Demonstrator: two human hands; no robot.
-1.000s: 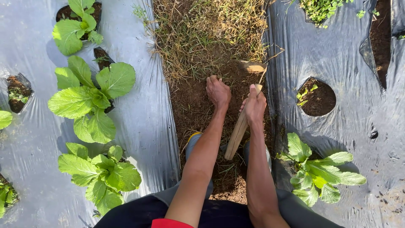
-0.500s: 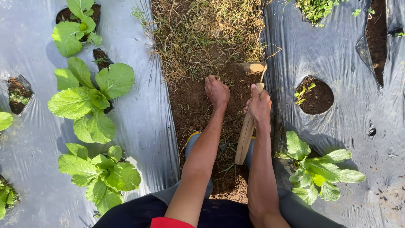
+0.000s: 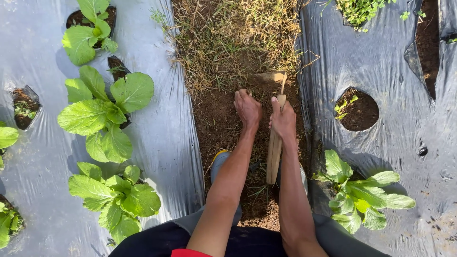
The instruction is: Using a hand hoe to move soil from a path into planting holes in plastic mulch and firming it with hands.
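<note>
Head view, looking straight down a soil furrow point(image 3: 223, 128) between two beds covered in silver-grey plastic mulch point(image 3: 171, 143).

Right hand point(image 3: 283, 120): fingers wrapped fully closed around the upper part of a wooden handle point(image 3: 274, 157) of a small hand hoe. Handle runs nearly vertical in frame, its free end pointing back toward the person, between the forearms. The hoe's blade point(image 3: 272, 77) sits at the far end, at the edge where bare soil meets dry grass point(image 3: 238, 43); it appears to rest on or in the soil, though contact is hard to confirm from this angle.

Left hand point(image 3: 247, 108): just beside the right hand, palm down on the soil, fingers curled and pressed to the ground. Cannot tell whether it holds anything; fingertips are hidden.

Left bed: three leafy green plants point(image 3: 102, 112) growing through holes in the plastic, one behind the other. Right bed: one leafy plant point(image 3: 362, 195) near the person's right forearm, and a round planting hole point(image 3: 357, 110) with bare soil and a tiny seedling. A weedy green patch point(image 3: 362, 9) shows at the top right.
</note>
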